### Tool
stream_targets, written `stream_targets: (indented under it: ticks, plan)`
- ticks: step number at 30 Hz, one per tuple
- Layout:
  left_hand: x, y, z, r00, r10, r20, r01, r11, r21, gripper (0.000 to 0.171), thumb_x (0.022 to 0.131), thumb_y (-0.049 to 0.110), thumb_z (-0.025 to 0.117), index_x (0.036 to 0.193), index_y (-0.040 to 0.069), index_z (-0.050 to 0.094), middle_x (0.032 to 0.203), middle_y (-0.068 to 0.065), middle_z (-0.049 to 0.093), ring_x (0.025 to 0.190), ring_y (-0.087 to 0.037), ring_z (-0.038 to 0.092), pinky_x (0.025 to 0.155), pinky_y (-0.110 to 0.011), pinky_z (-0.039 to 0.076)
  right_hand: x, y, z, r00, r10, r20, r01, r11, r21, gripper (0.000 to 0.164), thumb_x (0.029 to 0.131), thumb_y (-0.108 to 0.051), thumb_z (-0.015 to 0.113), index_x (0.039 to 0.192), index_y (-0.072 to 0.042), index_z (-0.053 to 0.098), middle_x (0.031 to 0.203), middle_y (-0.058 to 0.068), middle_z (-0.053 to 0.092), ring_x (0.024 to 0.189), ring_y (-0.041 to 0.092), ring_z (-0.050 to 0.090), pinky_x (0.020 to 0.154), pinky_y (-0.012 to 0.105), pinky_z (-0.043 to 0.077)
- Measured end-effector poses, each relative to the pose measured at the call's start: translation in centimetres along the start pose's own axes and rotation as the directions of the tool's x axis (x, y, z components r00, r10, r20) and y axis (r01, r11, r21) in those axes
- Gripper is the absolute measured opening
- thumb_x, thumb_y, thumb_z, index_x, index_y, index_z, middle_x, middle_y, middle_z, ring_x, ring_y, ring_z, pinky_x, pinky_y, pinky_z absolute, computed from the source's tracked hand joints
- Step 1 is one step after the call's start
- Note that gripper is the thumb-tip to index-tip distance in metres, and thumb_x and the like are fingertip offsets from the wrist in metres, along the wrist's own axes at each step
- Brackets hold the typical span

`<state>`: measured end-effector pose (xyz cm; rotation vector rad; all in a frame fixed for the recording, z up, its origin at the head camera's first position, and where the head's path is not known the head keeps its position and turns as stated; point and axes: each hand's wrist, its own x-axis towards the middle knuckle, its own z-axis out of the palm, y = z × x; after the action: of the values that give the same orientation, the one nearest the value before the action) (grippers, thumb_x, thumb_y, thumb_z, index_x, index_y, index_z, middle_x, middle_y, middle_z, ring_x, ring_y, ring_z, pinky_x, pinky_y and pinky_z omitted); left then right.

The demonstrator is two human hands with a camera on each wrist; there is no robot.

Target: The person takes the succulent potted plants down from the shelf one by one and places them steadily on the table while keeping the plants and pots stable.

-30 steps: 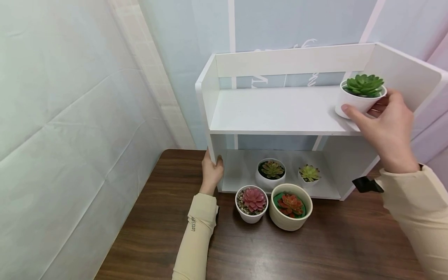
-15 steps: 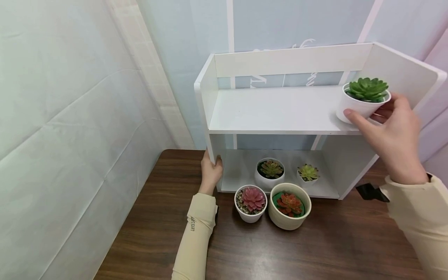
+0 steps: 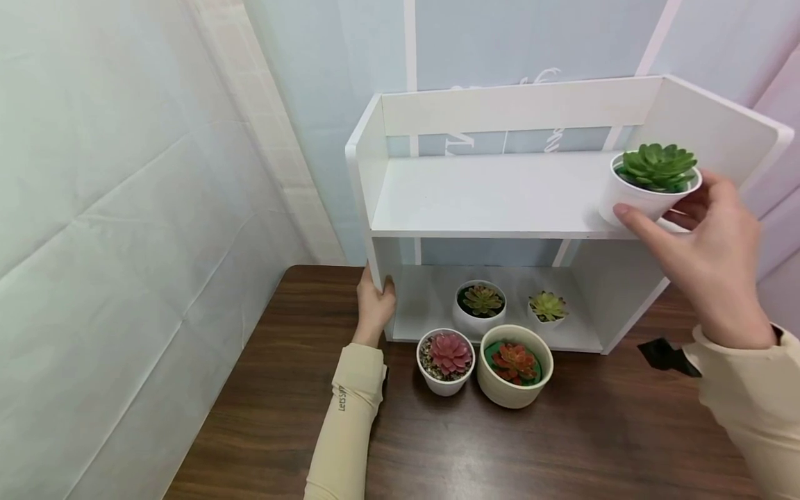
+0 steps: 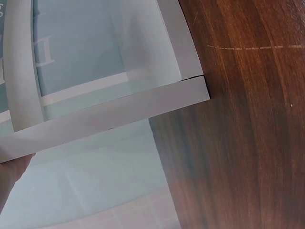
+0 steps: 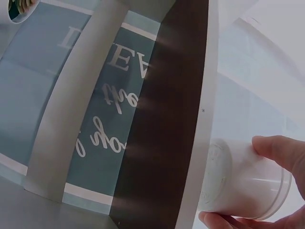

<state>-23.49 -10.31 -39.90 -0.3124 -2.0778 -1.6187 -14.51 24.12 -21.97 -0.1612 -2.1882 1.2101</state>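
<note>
My right hand (image 3: 719,243) grips a white pot with a green succulent (image 3: 659,169), thumb on the near side and fingers behind. That pot is at the front right of the upper board of the white shelf (image 3: 500,198). In the right wrist view the underside of the white pot (image 5: 217,176) shows beside the board's front edge. My left hand (image 3: 376,305) holds the shelf's left side panel (image 3: 369,180) low down, its fingers hidden behind the panel. In the left wrist view only a bit of the left hand (image 4: 12,174) shows at the panel edge.
A white pot (image 3: 478,323) and a small yellow-green succulent (image 3: 547,305) stand on the lower level. In front, on the brown table (image 3: 281,417), are a pink succulent (image 3: 450,354) and a cream pot with a red one (image 3: 512,396). Curtain-like cloth (image 3: 125,243) hangs left.
My right hand has drawn the green succulent's pot a little to the right and nearer the board's front edge. The left hand keeps its hold on the side panel.
</note>
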Motion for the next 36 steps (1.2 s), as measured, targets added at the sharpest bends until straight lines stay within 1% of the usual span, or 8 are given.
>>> stream_targets:
  ticks: [4, 5, 8, 15, 19, 25, 30, 36]
  plan:
    - [0.0, 0.1, -0.1, 1.0, -0.005, 0.003, 0.005, 1.0, -0.007, 0.047, 0.091, -0.01, 0.047, 0.137, -0.004, 0.044, 0.127, -0.029, 0.054, 0.12, -0.045, 0.051, 0.096, -0.062, 0.042, -0.4, -0.2, -0.2, 1.0, -0.011, -0.001, 0.011, 1.0, 0.012, 0.07, 0.075, -0.012, 0.081, 0.135, -0.012, 0.045, 0.102, -0.02, 0.053, 0.087, -0.01, 0.056, 0.075, 0.0, 0.043]
    - [0.1, -0.4, 0.0, 1.0, -0.002, 0.001, 0.002, 1.0, -0.008, 0.047, 0.091, -0.009, 0.047, 0.137, -0.002, 0.044, 0.128, -0.027, 0.054, 0.121, -0.044, 0.051, 0.097, -0.061, 0.042, -0.5, -0.2, -0.2, 1.0, -0.01, -0.003, 0.01, 1.0, 0.016, 0.07, 0.074, -0.011, 0.081, 0.135, -0.012, 0.046, 0.103, -0.02, 0.053, 0.088, -0.009, 0.056, 0.076, 0.0, 0.043]
    - [0.1, -0.4, 0.0, 1.0, 0.005, -0.002, -0.005, 1.0, -0.005, 0.047, 0.09, -0.009, 0.047, 0.136, 0.0, 0.046, 0.127, -0.026, 0.055, 0.12, -0.043, 0.052, 0.096, -0.061, 0.043, -0.9, -0.3, -0.4, 1.0, -0.009, -0.007, 0.009, 1.0, 0.017, 0.071, 0.074, -0.011, 0.081, 0.135, -0.013, 0.045, 0.104, -0.02, 0.053, 0.089, -0.008, 0.056, 0.076, 0.0, 0.043]
    - [0.2, -0.4, 0.0, 1.0, 0.0, -0.01, 0.0, 1.0, 0.012, 0.046, 0.089, -0.008, 0.047, 0.135, -0.003, 0.046, 0.127, -0.027, 0.056, 0.12, -0.043, 0.053, 0.096, -0.06, 0.043, -1.9, -0.5, -0.7, 0.999, -0.014, -0.03, 0.015, 1.0, 0.021, 0.072, 0.071, -0.008, 0.082, 0.134, -0.015, 0.048, 0.105, -0.02, 0.054, 0.088, -0.008, 0.057, 0.076, 0.0, 0.042]
    - [0.2, -0.4, 0.0, 1.0, -0.007, -0.012, 0.007, 1.0, 0.017, 0.046, 0.089, -0.008, 0.047, 0.135, -0.004, 0.046, 0.126, -0.027, 0.056, 0.119, -0.043, 0.053, 0.096, -0.06, 0.044, -2.4, -0.5, -1.0, 0.999, -0.03, -0.044, 0.032, 0.999, 0.025, 0.072, 0.07, -0.005, 0.083, 0.132, -0.014, 0.049, 0.105, -0.019, 0.056, 0.088, -0.007, 0.058, 0.077, 0.001, 0.043]
    - [0.1, -0.4, 0.0, 1.0, -0.013, -0.014, 0.013, 1.0, 0.028, 0.046, 0.09, -0.007, 0.047, 0.136, -0.003, 0.045, 0.127, -0.028, 0.055, 0.119, -0.043, 0.053, 0.096, -0.06, 0.044, -3.0, -0.4, -1.2, 0.996, -0.051, -0.067, 0.052, 0.999, 0.011, 0.073, 0.067, -0.002, 0.084, 0.131, -0.014, 0.05, 0.106, -0.018, 0.057, 0.088, -0.008, 0.059, 0.077, 0.001, 0.044]
    - [0.0, -0.4, 0.1, 1.0, -0.014, -0.008, 0.014, 0.999, 0.032, 0.046, 0.09, -0.007, 0.047, 0.135, -0.004, 0.045, 0.127, -0.028, 0.055, 0.119, -0.047, 0.052, 0.095, -0.061, 0.043, -3.6, -0.2, -1.3, 0.995, -0.075, -0.065, 0.075, 0.997, -0.01, 0.074, 0.067, -0.002, 0.084, 0.131, -0.014, 0.05, 0.109, -0.015, 0.059, 0.089, -0.009, 0.059, 0.077, 0.001, 0.044]
    - [0.0, -0.4, 0.1, 1.0, -0.003, -0.011, 0.003, 1.0, 0.031, 0.045, 0.09, -0.008, 0.047, 0.135, -0.002, 0.046, 0.126, -0.027, 0.056, 0.119, -0.047, 0.052, 0.097, -0.061, 0.043, -4.3, -0.1, -1.4, 0.993, -0.097, -0.069, 0.095, 0.995, -0.038, 0.073, 0.067, -0.003, 0.084, 0.131, -0.015, 0.051, 0.11, -0.013, 0.059, 0.087, -0.011, 0.059, 0.077, 0.001, 0.044]
